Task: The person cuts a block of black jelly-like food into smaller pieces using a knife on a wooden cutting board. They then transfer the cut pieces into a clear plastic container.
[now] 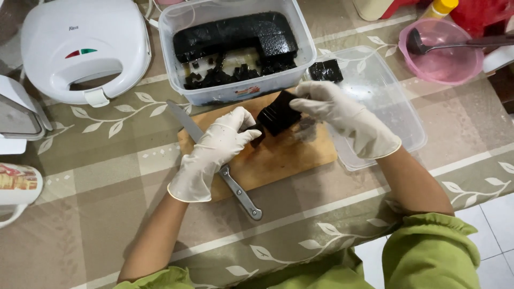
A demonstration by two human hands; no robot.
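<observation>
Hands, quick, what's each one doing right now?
Left hand: closed on a small piece of black jelly over the wooden cutting board.
Right hand: gripping the larger black jelly block.

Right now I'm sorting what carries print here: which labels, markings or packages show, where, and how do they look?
Sticker: front wall of the clear tub of black jelly; small, red and white.
Indicator marks: top of the white sandwich maker, upper left; one red, one green.
Mug: left edge; white with a reddish picture.
Yellow-capped bottle: top right; label hidden.
</observation>
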